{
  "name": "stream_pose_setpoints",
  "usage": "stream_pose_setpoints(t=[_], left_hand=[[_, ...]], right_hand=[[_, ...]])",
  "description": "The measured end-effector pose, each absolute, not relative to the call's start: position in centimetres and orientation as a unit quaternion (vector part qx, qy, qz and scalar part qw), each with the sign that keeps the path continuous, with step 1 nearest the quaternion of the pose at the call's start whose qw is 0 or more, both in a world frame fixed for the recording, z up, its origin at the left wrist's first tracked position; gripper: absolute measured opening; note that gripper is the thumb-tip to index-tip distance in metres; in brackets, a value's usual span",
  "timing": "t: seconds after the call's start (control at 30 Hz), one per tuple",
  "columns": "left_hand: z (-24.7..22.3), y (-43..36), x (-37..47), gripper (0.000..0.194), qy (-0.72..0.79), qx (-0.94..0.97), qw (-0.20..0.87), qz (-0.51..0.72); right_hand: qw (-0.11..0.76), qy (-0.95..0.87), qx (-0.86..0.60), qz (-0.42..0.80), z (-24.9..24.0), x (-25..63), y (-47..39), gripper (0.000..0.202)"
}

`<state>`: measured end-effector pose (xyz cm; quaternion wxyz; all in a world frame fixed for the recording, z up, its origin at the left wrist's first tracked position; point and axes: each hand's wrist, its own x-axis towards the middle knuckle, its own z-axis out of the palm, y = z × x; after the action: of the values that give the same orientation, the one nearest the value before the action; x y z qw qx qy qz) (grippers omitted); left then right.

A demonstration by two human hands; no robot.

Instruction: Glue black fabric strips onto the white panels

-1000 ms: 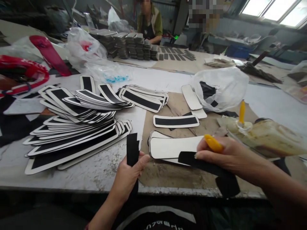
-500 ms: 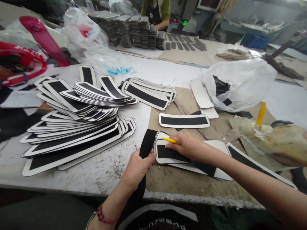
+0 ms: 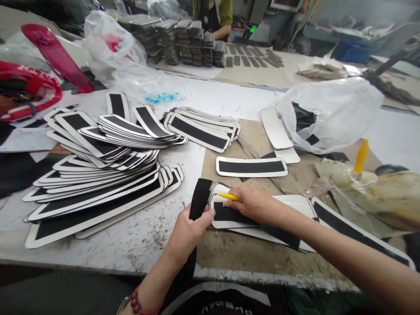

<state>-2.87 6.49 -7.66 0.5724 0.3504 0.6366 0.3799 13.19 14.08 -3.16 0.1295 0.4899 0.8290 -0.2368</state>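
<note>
My left hand (image 3: 187, 232) is closed on a black strip (image 3: 200, 197), pinched between thumb and fingers, its lower end hanging past the table edge. The thumb is at the left end of a white curved panel (image 3: 215, 222) with a black band along its middle. Above that panel, my right hand (image 3: 257, 203) grips a slim yellow tool (image 3: 229, 197), its tapered end pointing left; its other end is hidden in the hand. My right fingers rest on the panel's black band. More white panels (image 3: 295, 200) lie beneath and to the right, partly covered by my forearm.
Fanned stacks of black-banded panels (image 3: 98, 214) fill the left. One single panel (image 3: 252, 166) lies beyond my hands. A white plastic bag (image 3: 341, 109) and a container with a yellow handle (image 3: 361, 156) stand right. A person (image 3: 216, 22) works behind grey stacks.
Both hands keep their hold on the strip and the yellow tool. My right hand and the tool have moved slightly left; the whole view has shifted a little.
</note>
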Motion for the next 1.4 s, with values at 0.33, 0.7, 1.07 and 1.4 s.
stream_pose_setpoints(t=[0.33, 0.7, 1.07, 1.4], left_hand=[[-8.6, 6.0, -2.3, 0.031, 0.669, 0.345, 0.519, 0.405], [-9.9, 4.4, -3.0, 0.039, 0.697, 0.330, 0.513, 0.377], [-10.5, 4.4, -2.8, 0.042, 0.724, 0.291, 0.512, 0.360], [-10.2, 4.6, -2.6, 0.045, 0.727, 0.233, 0.528, 0.373]], right_hand=[[0.183, 0.819, 0.502, -0.207, -0.6, 17.4, 11.9, 0.025], [0.150, 0.742, 0.647, -0.094, -0.7, 23.7, 10.5, 0.030], [0.179, 0.751, 0.635, -0.036, -1.6, 22.7, 11.6, 0.025], [0.193, 0.744, 0.637, -0.060, -1.5, 22.5, 12.1, 0.021]])
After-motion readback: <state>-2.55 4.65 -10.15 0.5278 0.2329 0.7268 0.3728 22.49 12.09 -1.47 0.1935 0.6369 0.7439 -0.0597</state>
